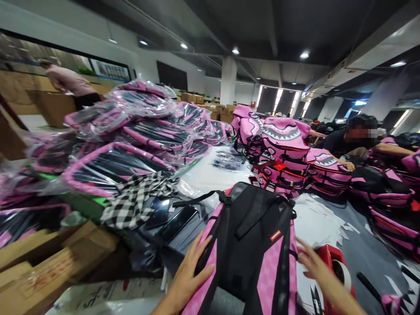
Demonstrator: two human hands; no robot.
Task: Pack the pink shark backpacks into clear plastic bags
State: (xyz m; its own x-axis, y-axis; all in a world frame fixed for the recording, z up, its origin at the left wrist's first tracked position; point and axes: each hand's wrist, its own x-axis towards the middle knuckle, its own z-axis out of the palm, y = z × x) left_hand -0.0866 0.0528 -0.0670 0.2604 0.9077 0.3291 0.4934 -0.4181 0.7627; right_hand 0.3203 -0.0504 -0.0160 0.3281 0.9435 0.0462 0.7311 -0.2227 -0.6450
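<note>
A black and pink backpack (251,227) lies in front of me with its strap side up and a small red label on it. My left hand (188,273) rests against its left side, thumb and fingers apart and stretched out along the pink edge. Beside the right edge is my right hand (311,264), open, with spread fingers; whether it touches the fabric I cannot tell. Under the right forearm sits a red tape dispenser (328,253), with thread snips (316,297) close by. A dark phone (179,223) lies left of the backpack.
Plastic-wrapped backpacks (114,168) pile high on the left, near a checkered cloth (138,199) and cardboard boxes (49,267). Pink shark-mouth backpacks (284,138) stack at the back right. Another person (348,138) reaches over bags at right; a second person (70,81) bends at far left.
</note>
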